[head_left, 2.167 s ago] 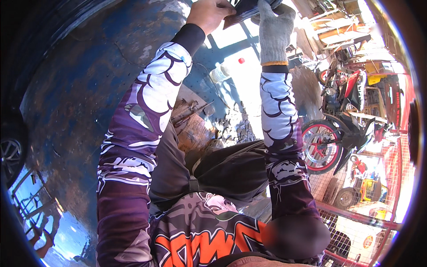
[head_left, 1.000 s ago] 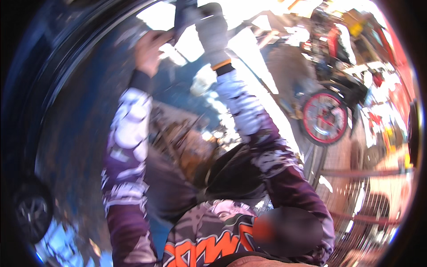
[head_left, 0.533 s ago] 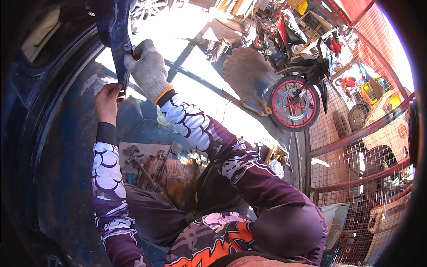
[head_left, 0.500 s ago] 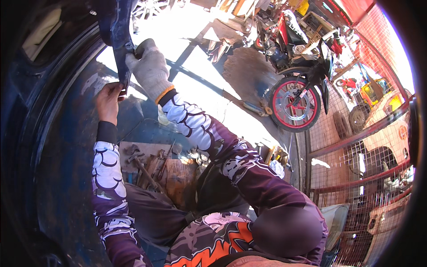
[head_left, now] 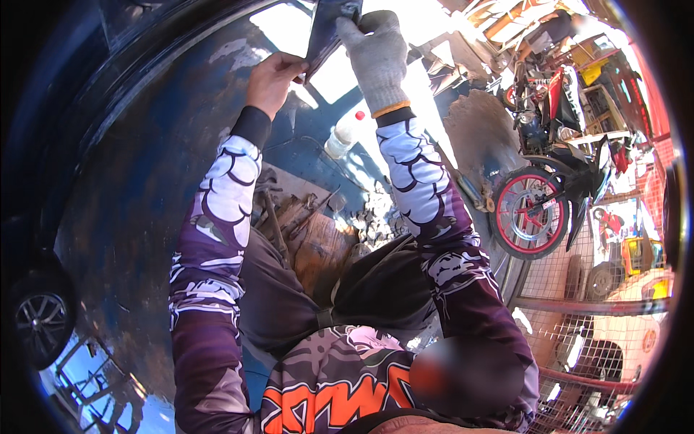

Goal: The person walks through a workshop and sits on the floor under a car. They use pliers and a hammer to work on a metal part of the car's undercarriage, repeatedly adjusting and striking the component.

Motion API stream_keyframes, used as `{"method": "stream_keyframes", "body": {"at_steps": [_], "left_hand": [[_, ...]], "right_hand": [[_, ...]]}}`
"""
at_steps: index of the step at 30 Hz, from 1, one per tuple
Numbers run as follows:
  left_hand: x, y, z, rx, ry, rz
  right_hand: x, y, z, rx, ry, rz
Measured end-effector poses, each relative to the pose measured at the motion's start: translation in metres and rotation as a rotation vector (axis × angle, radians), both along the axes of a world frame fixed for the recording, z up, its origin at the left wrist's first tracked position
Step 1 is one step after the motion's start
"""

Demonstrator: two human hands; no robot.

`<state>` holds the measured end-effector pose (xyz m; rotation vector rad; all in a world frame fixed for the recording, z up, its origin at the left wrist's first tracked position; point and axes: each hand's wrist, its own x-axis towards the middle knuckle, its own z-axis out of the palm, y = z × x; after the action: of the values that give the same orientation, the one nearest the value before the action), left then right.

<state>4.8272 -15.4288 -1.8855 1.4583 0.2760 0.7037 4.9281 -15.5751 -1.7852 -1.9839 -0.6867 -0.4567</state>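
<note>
Both hands are raised to a dark, glossy car-body panel (head_left: 329, 32) at the top middle, its upper part cut off by the frame. My left hand (head_left: 273, 81), bare, pinches the panel's lower corner between thumb and fingers. In a grey knit work glove with an orange cuff edge, my right hand (head_left: 377, 61) grips the panel's right side, thumb against its face. What lies behind the panel and under the gloved fingers is hidden. Below and between my forearms stands a clear plastic bottle (head_left: 340, 139) with a red cap.
Old metal tools and wooden pieces lie on a board (head_left: 307, 189) before my knees, near rubble (head_left: 376, 213). A dark vehicle with a wheel (head_left: 42, 318) is at the left. To the right stands a motorcycle with a pink-rimmed front wheel (head_left: 531, 212), beside a wire mesh fence (head_left: 578, 325).
My view has swung left, so the hands, panel and motorcycle sit farther right in the picture. Both hands keep their hold on the panel. The bottle now shows more fully.
</note>
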Motion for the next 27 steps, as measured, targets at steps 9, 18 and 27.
{"method": "stream_keyframes", "body": {"at_steps": [9, 18, 27], "left_hand": [[0.002, 0.022, -0.028, 0.151, -0.048, 0.019], [0.014, 0.036, -0.039, 0.039, -0.151, -0.11], [0.009, 0.054, -0.041, 0.05, -0.104, -0.211]], "right_hand": [[-0.012, 0.01, -0.007, 0.069, -0.077, 0.051], [-0.017, 0.018, -0.016, 0.168, -0.014, 0.213], [-0.016, 0.0, -0.031, 0.245, 0.104, 0.392]]}}
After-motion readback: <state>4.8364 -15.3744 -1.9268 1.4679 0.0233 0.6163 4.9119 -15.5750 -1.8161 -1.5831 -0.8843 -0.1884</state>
